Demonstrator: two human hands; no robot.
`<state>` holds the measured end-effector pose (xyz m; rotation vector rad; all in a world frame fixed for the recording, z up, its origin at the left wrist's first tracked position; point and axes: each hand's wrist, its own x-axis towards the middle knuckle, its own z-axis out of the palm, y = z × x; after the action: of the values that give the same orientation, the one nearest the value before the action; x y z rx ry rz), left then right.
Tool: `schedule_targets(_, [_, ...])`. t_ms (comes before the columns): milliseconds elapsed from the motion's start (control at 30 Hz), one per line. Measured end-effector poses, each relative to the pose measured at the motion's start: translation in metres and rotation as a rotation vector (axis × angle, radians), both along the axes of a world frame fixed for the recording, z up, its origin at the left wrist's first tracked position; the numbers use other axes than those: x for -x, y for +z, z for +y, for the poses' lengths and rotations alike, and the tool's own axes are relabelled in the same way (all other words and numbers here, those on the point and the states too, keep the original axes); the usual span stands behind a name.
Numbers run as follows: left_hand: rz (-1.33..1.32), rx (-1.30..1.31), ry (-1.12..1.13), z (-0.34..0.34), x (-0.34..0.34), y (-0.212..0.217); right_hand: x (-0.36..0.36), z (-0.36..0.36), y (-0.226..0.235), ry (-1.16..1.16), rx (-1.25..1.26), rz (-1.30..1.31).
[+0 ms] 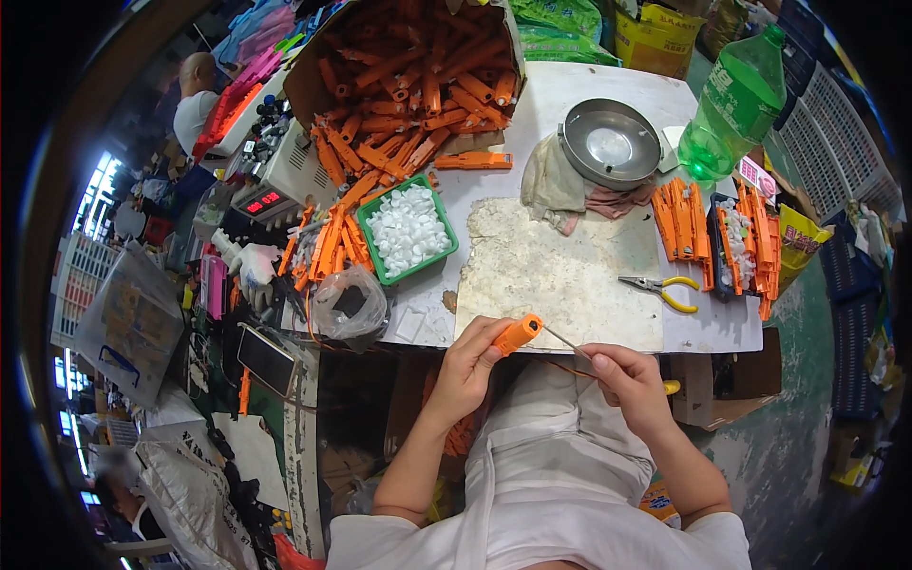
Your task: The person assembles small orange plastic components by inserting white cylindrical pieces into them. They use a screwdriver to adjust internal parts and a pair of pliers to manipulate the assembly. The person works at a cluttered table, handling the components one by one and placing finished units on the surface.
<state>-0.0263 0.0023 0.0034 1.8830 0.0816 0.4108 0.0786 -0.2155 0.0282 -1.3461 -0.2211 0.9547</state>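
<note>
My left hand [465, 376] is closed around an orange plastic piece [519, 334], a stubby tube with a dark hole in the end facing me. Its tip sits just over the table's front edge. From the right, my right hand [627, 382] pinches a thin metal rod [562, 339], whose far end points at the orange piece; I cannot tell whether they touch. Just beyond both hands lies a worn pale board [560, 271]. Yellow-handled pliers [676, 293] rest to its right. A green basket [450, 237] full of small white plastic parts stands to the left.
A cardboard box [521, 47] spills orange pieces over the back left. Behind the board, a metal bowl [610, 142] sits on cloths near a green bottle [733, 104]. Stacked orange pieces [679, 220] lie at right. A phone [266, 361] is at lower left; another person [197, 104] is farther off.
</note>
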Motion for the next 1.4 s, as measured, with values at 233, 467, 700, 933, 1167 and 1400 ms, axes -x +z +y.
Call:
schedule_targets(233, [0.016,0.111,-0.005,-0.006,-0.002,0.002,0.006,0.005,0.012,-0.036,0.049,-0.842])
schedule_targets(467, [0.018,0.113,-0.006,-0.006,-0.003,0.004,0.002,0.001,0.019,0.005,0.058,-0.976])
schedule_targets(700, [0.005,0.087,-0.008,-0.003,-0.003,0.001,0.003,0.002,0.019,0.009,0.049,-0.994])
schedule_targets(933, [0.022,-0.053,0.014,-0.003,0.0,0.011,0.009,-0.001,0.012,-0.015,0.132,-1.203])
schedule_targets(1167, [0.053,-0.135,0.002,-0.001,0.002,0.01,0.014,-0.001,-0.003,-0.03,0.098,-0.947])
schedule_targets(1400, [0.052,-0.111,0.006,-0.004,-0.001,0.011,0.017,0.002,-0.01,-0.09,0.017,-0.7])
